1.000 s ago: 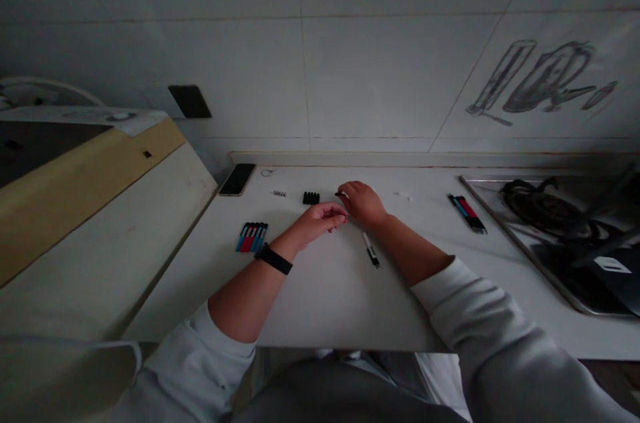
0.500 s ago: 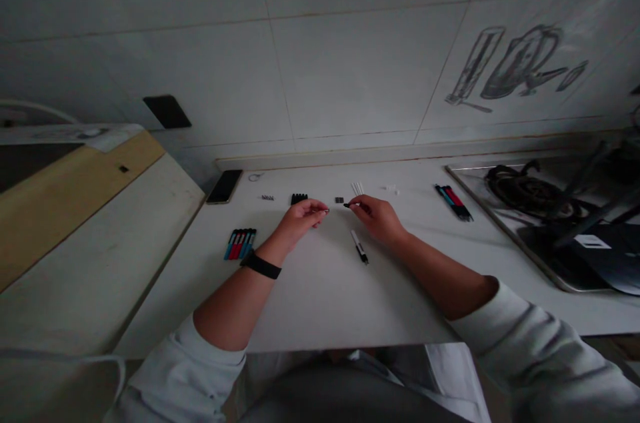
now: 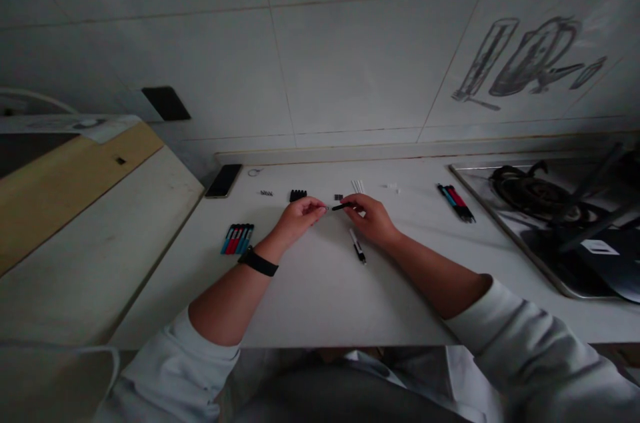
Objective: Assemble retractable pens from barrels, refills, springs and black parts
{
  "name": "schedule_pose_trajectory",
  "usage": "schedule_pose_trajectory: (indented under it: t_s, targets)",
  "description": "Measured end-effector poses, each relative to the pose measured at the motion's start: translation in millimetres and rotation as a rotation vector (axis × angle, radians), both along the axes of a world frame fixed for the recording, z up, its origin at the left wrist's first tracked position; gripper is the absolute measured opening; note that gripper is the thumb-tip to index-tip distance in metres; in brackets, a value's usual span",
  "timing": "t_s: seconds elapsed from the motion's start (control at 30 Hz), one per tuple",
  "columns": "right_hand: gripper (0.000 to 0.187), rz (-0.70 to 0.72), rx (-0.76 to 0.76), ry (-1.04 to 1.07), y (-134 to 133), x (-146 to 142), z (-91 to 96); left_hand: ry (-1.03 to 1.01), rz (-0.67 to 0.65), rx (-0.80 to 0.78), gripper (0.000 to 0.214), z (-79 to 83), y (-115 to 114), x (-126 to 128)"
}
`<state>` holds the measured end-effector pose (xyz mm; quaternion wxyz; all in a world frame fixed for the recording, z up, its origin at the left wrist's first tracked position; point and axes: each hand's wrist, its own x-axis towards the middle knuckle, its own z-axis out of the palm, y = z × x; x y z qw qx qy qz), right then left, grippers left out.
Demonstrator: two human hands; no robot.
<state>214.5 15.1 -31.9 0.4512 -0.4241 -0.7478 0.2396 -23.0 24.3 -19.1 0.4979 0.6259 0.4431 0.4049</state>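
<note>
Pinching a slim black piece (image 3: 340,207), right fingers (image 3: 358,199); left fingers (image 3: 309,203) together on a mostly hidden, indistinct bit (image 3: 327,208).

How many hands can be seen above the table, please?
2: the left hand, on the near side of the black parts, and the right hand, holding a slim black piece. No others are visible.

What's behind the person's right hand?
Past the right hand, thin white sticks and small dark pieces lie on the counter. The hand hides part of the black piece it holds, and anything directly beneath can't be seen.
</note>
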Motion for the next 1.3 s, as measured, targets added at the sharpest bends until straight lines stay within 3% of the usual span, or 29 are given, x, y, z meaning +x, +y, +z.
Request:
schedule_pose_trajectory:
  t_s: [0.63, 1.1, 1.3]
  targets:
    - [0.016, 0.039, 0.172, -0.015, -5.2, -0.4, 5.0, 0.149, -0.078, 0.054, 0.036, -2.7, -1.6, -1.5]
    - [0.015, 0.054, 0.185, -0.068, -6.1, 1.0, 7.8, 0.137, -0.073, 0.084, 0.033, 0.0, -3.9, 0.1]
    - [0.018, -0.008, 0.126, -0.128, -5.7, 1.2, 9.0, 0.107, -0.027, 0.164, 0.025, 0.2, -3.7, 1.2]
